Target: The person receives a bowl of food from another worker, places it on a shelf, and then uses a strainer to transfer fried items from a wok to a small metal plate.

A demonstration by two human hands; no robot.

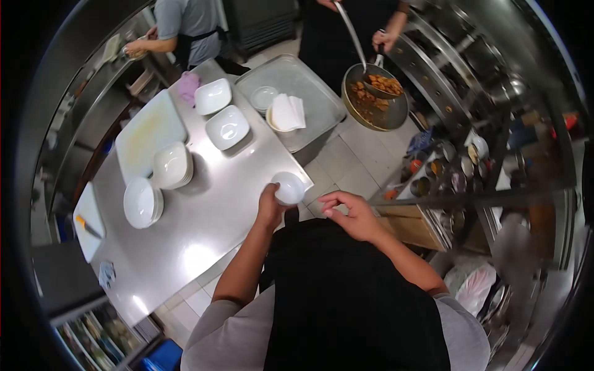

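My left hand (269, 209) is closed on the rim of a small white bowl (289, 189), thumb toward its inside, beside the corner of the steel table (204, 204). To the right of the bowl, my right hand (349, 213) is held in the air, fingers loosely bent and apart from the thumb, with nothing visible in it. Two square white bowls (227, 128) (213, 97) sit side by side farther up the table. At the left are a stack of squarish bowls (172, 164) and a stack of round white bowls (142, 203).
A co-worker's hands hold a pan (375, 99) of browned food pieces and a ladle (352, 34). A metal tray (322, 108) carries a container topped with white paper (288, 112). Cutting boards (148, 133), a yellow-handled knife (88, 227) and a purple cloth (189, 88) lie left.
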